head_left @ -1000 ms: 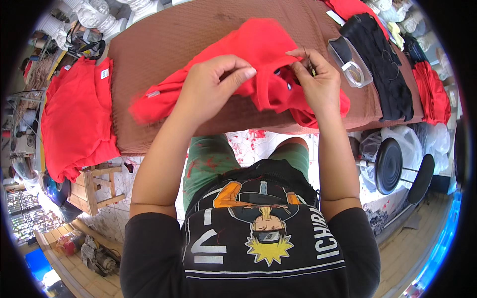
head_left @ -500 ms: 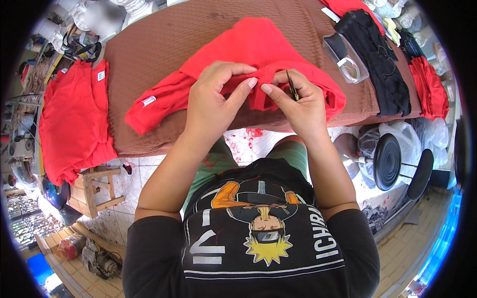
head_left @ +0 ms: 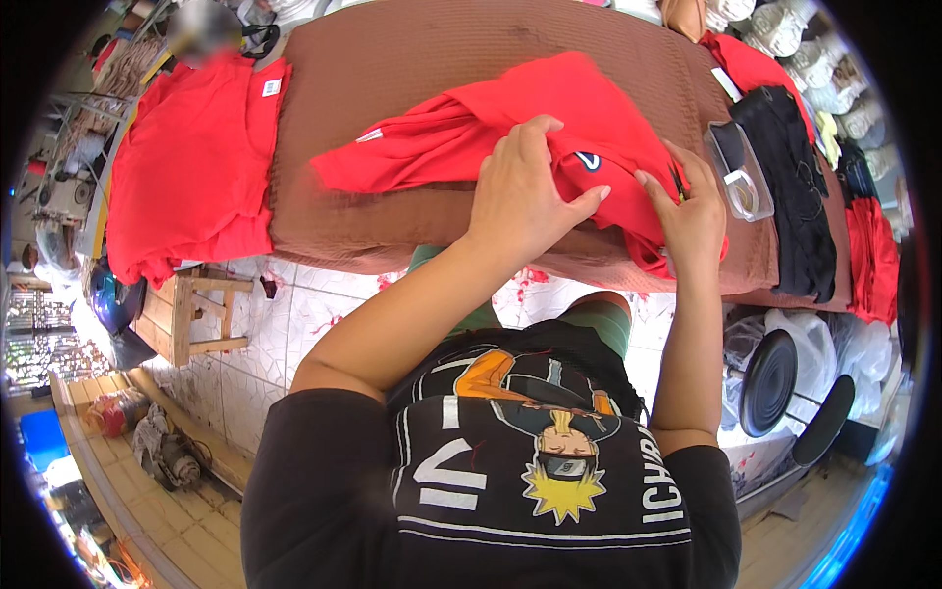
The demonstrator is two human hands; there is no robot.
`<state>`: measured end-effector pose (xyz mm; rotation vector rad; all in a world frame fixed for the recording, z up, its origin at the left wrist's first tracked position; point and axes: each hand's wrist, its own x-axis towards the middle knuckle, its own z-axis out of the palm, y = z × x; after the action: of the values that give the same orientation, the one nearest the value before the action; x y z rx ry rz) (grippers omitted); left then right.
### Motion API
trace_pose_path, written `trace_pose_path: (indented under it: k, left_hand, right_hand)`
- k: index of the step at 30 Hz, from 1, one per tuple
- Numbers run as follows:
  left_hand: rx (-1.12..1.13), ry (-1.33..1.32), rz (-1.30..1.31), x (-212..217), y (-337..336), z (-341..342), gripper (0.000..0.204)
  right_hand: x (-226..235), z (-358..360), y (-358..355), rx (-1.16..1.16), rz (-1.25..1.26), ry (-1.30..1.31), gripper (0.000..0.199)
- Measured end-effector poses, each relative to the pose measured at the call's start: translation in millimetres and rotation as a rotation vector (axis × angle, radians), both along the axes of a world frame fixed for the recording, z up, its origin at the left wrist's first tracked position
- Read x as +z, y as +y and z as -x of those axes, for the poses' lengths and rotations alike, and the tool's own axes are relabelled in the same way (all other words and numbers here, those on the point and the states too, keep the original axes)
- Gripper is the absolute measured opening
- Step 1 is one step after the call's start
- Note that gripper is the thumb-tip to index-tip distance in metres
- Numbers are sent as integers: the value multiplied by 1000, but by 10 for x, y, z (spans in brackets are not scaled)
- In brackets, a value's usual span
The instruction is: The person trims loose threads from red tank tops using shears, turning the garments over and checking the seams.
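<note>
You have in front of you a wide table with a brown quilted cover, the largest thing here. On its left end lies a heap of red clothes, hanging partly over the edge. Between this heap and your right side is the red garment, lying bunched on the table near the front edge, at both your hands. Its lower part is close to that edge, so one strong pull toward you could make it slip down, and the floor shows red scraps on it.

On your right lies a black cloth, and just beside it a clear plastic box. The box is near your right hand; a wide swing of the elbow or wrist could push it.

Your left hand has thumb and fingers well apart, so it does not grip the fabric firmly, and the folds may shift. Your right hand has its fingers closed around a thin dark tool, probably small snips; whether it pinches cloth too, I cannot tell. Because the tool is so near the fabric, a careless turn could nick it, or even the blue-and-white emblem.
</note>
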<state>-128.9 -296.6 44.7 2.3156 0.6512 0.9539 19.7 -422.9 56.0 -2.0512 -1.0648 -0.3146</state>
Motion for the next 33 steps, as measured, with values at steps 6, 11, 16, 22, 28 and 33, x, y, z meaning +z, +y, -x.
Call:
trace_pose_path:
  k: [6,11,16,22,28,33]
  left_hand:
    - [-33,204,-63,-62,654,-327,41]
    - [-170,-2,-19,979,1053,-793,27]
    - [-464,-507,343,2150,1142,-902,24]
    - [-222,-329,417,1853,1834,-503,51]
    - [50,-190,699,323,2064,140,49]
    - [-131,-22,497,6,1199,327,28]
  right_hand:
    - [-440,-925,-453,-460,476,-54,34]
    - [418,-1404,-876,-463,196,-193,33]
    - [1980,-759,-800,-8,-437,108,31]
    - [2072,-120,-587,527,237,-175,45]
    - [1027,-816,-1051,217,-56,387,30]
    - [434,-1041,-1148,107,365,322,34]
